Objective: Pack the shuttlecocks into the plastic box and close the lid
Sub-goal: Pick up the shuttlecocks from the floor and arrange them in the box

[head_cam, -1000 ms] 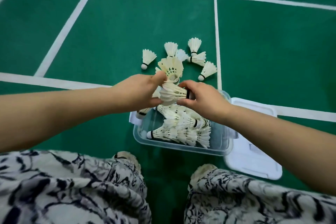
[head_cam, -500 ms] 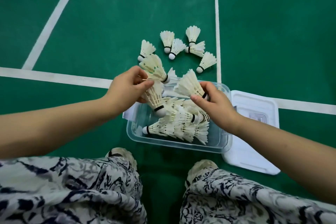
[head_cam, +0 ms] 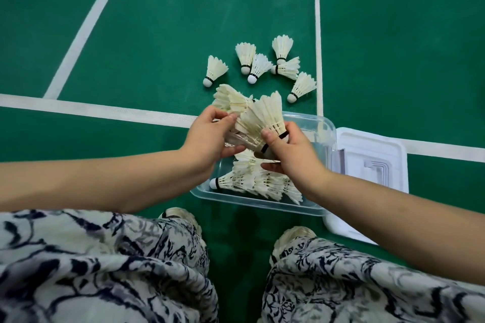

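Note:
A clear plastic box (head_cam: 262, 202) sits on the green floor in front of my feet, with several white shuttlecocks (head_cam: 257, 182) lying inside. Above its far left corner my left hand (head_cam: 210, 136) grips shuttlecocks (head_cam: 229, 98), feathers pointing away. My right hand (head_cam: 291, 155) pinches another shuttlecock (head_cam: 265, 118) by its cork end, feathers up and touching the left hand's ones. Several loose shuttlecocks (head_cam: 258, 65) lie on the floor beyond the box. The white lid (head_cam: 372, 168) lies flat to the right of the box.
White court lines (head_cam: 91, 110) cross the green floor; one runs vertically (head_cam: 318, 34) just right of the loose shuttlecocks. My patterned trouser legs (head_cam: 105, 270) and both shoes (head_cam: 181, 217) fill the bottom, close to the box's near edge.
Both hands have come together over the box's far left corner, bringing the right hand's shuttlecock against those in the left hand. The camera has tilted slightly.

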Demonstrator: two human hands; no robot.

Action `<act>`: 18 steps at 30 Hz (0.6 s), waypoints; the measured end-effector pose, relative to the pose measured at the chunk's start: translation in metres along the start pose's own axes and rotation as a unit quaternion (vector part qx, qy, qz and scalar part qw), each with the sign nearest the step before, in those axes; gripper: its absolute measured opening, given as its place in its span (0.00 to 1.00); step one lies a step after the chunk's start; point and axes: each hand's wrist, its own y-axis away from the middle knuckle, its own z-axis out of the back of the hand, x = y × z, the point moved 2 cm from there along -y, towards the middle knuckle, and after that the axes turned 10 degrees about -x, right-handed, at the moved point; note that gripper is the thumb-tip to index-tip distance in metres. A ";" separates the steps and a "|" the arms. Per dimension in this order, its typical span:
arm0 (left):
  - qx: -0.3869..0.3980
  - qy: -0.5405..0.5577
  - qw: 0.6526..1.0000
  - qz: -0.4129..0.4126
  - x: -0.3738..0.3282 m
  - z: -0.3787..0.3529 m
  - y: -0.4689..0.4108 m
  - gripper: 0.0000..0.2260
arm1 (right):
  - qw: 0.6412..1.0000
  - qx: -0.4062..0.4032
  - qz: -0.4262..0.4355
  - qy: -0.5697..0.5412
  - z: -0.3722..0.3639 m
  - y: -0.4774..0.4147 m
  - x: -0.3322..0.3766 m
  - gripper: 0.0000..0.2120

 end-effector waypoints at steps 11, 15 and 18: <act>-0.107 -0.238 0.954 -0.148 -0.009 0.052 -0.032 0.10 | 0.995 -0.073 0.018 0.068 0.022 -0.012 -0.007 0.06; -0.082 -0.425 0.870 -0.238 0.003 0.059 -0.027 0.08 | 0.992 -0.093 0.031 0.085 0.028 -0.017 -0.007 0.05; -0.045 -0.503 0.818 -0.274 0.011 0.053 -0.024 0.07 | 0.991 -0.089 0.038 0.097 0.026 -0.017 -0.007 0.06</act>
